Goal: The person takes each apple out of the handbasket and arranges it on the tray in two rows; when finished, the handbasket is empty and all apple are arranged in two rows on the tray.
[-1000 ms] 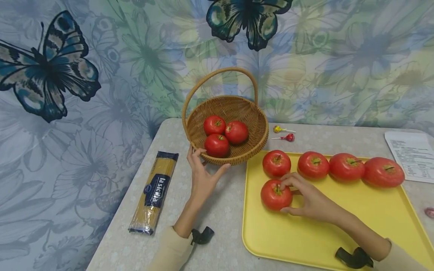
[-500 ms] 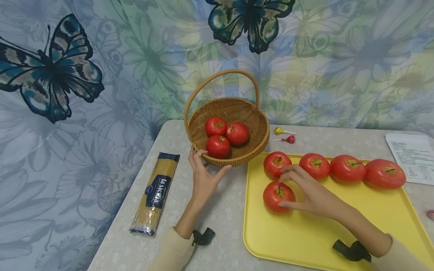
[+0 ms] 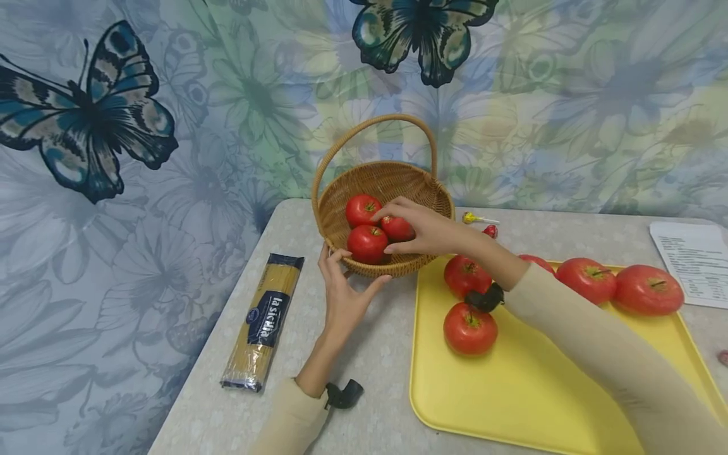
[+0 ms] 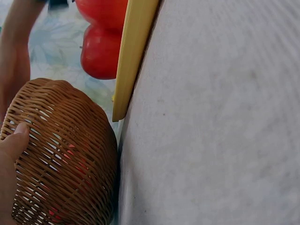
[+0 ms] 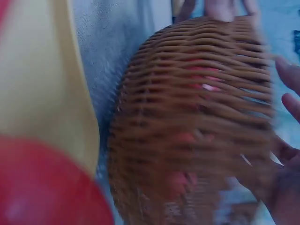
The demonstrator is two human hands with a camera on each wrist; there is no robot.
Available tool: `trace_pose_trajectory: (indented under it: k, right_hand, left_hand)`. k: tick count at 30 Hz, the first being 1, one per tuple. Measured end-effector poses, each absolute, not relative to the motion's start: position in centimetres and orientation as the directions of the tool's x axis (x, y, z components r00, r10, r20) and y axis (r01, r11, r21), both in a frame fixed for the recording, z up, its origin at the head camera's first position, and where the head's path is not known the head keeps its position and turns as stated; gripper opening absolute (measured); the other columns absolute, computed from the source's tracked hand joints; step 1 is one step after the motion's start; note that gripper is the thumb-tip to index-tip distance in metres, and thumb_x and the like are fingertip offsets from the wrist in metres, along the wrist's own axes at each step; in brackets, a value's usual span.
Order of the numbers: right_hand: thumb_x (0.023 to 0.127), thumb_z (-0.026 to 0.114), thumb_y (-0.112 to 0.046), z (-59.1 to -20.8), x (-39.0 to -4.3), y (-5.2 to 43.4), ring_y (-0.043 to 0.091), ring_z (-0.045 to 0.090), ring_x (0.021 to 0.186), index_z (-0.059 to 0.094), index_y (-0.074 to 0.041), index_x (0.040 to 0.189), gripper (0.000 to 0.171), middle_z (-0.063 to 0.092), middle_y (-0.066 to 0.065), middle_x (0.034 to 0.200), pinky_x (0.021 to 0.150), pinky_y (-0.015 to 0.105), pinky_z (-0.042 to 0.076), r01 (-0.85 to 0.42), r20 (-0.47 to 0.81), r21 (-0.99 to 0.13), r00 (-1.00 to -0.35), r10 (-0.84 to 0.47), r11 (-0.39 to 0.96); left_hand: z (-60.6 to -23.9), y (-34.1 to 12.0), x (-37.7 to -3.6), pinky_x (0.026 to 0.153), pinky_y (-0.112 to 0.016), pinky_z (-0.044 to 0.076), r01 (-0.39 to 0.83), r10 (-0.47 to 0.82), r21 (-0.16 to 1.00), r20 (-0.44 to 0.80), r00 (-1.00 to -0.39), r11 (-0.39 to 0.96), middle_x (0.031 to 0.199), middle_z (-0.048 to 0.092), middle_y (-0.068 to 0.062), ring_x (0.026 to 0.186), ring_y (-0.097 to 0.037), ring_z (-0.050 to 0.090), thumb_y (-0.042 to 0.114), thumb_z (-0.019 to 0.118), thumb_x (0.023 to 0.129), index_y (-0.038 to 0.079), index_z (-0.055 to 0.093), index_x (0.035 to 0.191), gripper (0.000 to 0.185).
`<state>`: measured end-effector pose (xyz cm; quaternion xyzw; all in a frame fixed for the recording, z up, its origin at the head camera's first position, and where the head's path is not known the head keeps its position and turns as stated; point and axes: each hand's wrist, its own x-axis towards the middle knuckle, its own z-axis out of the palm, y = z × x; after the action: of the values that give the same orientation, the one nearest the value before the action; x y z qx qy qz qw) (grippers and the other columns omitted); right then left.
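Note:
In the head view, a wicker basket [image 3: 392, 174] with a tall handle holds several red apples, among them a front one [image 3: 368, 244], a back one [image 3: 363, 210] and a right one [image 3: 397, 229]. My left hand [image 3: 345, 297] grips the basket's front left rim; the left wrist view shows its thumb [image 4: 18, 139] against the wicker. My right hand [image 3: 423, 227] reaches over the basket's right rim, thumb and fingers spread apart above the right apple, which it partly hides. Whether they touch it I cannot tell.
A yellow tray [image 3: 512, 398] at the right carries several apples, including a near one [image 3: 470, 328]. Spaghetti [image 3: 267, 316] in a packet lies left. Behind the tray are a yellow lollipop [image 3: 471, 218], a red lollipop [image 3: 491, 231] and a printed sheet [image 3: 688, 259].
My right hand has let go of the near apple on the tray and moved left and away, over the basket. That apple stays on the tray. My left hand keeps its hold on the rim.

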<state>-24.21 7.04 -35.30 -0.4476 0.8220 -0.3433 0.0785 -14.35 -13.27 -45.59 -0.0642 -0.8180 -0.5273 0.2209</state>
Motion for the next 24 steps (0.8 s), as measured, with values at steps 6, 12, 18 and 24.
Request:
trace_pose_trajectory:
  k: [6, 12, 18, 24]
  right_hand:
    - [0.086, 0.077, -0.024, -37.4, -26.1, 3.3, 0.031, 0.043, 0.134, 0.051, -0.015, 0.139, 0.059, 0.043, 0.011, 0.145, 0.106, 0.052, 0.043, -0.662, -0.005, -0.628, -0.523, -0.852, 0.41]
    - [0.085, 0.078, -0.022, -38.1, -26.5, 2.0, 0.038, 0.041, 0.135, 0.049, -0.017, 0.142, 0.064, 0.039, 0.014, 0.149, 0.107, 0.06, 0.037, -0.66, -0.038, -0.562, -0.581, -0.813, 0.498]
    - [0.086, 0.077, -0.022, -38.2, -26.8, 1.8, 0.04, 0.038, 0.138, 0.051, -0.018, 0.138, 0.058, 0.033, 0.015, 0.153, 0.107, 0.06, 0.037, -0.619, -0.066, -0.593, -0.599, -0.798, 0.514]
    - [0.086, 0.077, -0.018, -38.5, -27.1, 1.6, 0.03, 0.046, 0.134, 0.052, -0.016, 0.132, 0.052, 0.048, 0.009, 0.144, 0.107, 0.051, 0.042, -0.579, -0.063, -0.659, -0.594, -0.802, 0.48]
  left_hand:
    - [-45.6, -13.1, -14.2, 0.099, -0.045, 0.05, 0.318, -0.121, 0.826, 0.415, -0.902, 0.465, 0.16, 0.003, -0.02, 0.147, -0.04, 0.019, 0.041, 0.083, 0.076, 0.007, 0.035, 0.121, 0.075]
    - [-45.3, -13.0, -14.1, 0.099, -0.047, 0.05, 0.308, -0.112, 0.824, 0.404, -0.908, 0.476, 0.161, 0.0, -0.016, 0.146, -0.04, 0.023, 0.044, 0.083, 0.076, 0.008, 0.035, 0.123, 0.076]
    - [-45.3, -13.2, -14.0, 0.1, -0.045, 0.05, 0.296, -0.117, 0.825, 0.395, -0.911, 0.482, 0.161, 0.0, -0.014, 0.144, -0.038, 0.028, 0.046, 0.082, 0.075, 0.011, 0.035, 0.123, 0.076]
    - [-45.3, -13.6, -13.9, 0.099, -0.046, 0.05, 0.297, -0.113, 0.825, 0.395, -0.912, 0.481, 0.161, -0.001, -0.015, 0.144, -0.039, 0.027, 0.046, 0.082, 0.076, 0.012, 0.035, 0.123, 0.075]
